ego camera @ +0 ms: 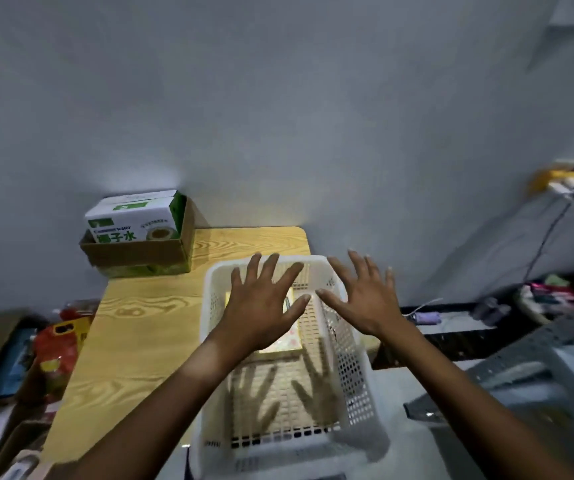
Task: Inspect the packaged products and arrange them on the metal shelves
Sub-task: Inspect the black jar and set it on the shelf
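I see both hands spread flat, holding nothing — left hand (264,306) and right hand (365,299) hover over the white basket (354,362). Beneath the left palm lies a pale packaged product (285,344) on the basket floor — partly hidden.

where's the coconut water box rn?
Head view, left of centre: the coconut water box sits in an open cardboard carton on the wooden table's far left corner, against the wall, beyond the white basket.

One flat pale-yellow packaged product (283,346) lies in the white perforated basket (347,344), frame centre. Mostly hidden. Grey metal shelf (507,368) at lower right.
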